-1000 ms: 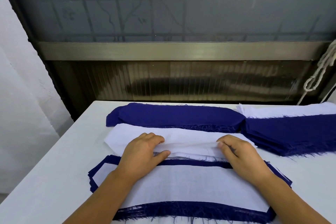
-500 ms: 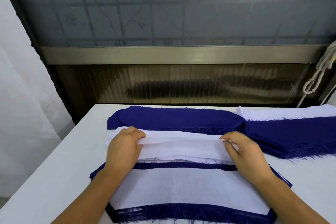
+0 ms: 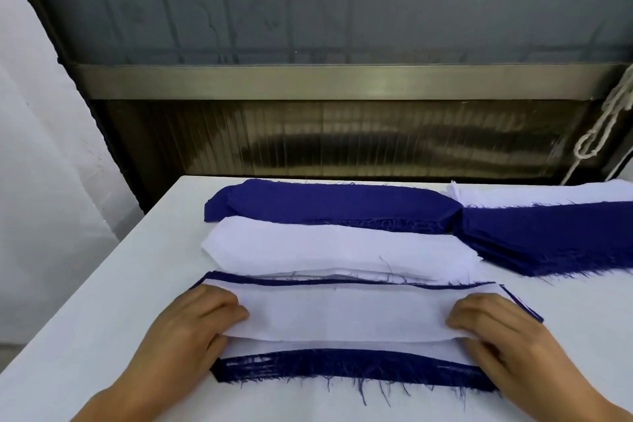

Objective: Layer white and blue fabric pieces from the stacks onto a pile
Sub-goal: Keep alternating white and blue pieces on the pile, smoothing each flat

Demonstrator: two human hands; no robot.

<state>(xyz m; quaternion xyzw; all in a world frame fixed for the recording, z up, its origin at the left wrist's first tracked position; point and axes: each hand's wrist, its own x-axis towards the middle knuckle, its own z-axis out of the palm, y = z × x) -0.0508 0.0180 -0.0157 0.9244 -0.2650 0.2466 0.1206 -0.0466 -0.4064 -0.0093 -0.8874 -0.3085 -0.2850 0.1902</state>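
1. A white fabric piece sits low in the centre of the frame, held just over the pile with its frayed blue edge.
2. The left hand pinches the piece's left end, fingers curled on it; the right hand pinches the right end likewise.
3. Just above lie the white stack and the blue stack; more blue fabric fills the right.
4. Risk: uneven release could land the limp piece askew or creased, and loose threads may snag it.
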